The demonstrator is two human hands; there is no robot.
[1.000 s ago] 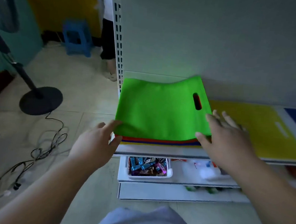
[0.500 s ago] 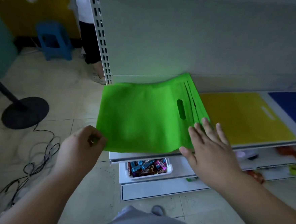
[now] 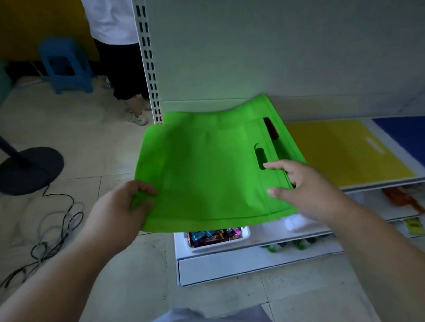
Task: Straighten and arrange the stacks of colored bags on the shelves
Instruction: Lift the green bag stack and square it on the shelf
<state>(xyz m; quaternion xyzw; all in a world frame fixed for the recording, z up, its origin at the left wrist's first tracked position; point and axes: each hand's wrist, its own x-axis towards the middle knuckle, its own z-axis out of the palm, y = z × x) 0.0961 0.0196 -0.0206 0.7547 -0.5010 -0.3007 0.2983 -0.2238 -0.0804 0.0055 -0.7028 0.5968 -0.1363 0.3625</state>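
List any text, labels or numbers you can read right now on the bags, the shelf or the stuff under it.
None can be read.
Green bags, yellow bag, blue bag: plain, no print visible.
Wrapped snacks in the white bin: markings too small and blurred.
Yellow tag on the lower shelf: blurred, unreadable.

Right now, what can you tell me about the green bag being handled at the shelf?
The green bag is a flat, bright green sheet of what looks like non-woven fabric, with a die-cut handle slot near its right edge. It juts out past the shelf front over the floor. The left hand pinches its near left corner; the right hand holds its right edge. More green bags lie beneath it.
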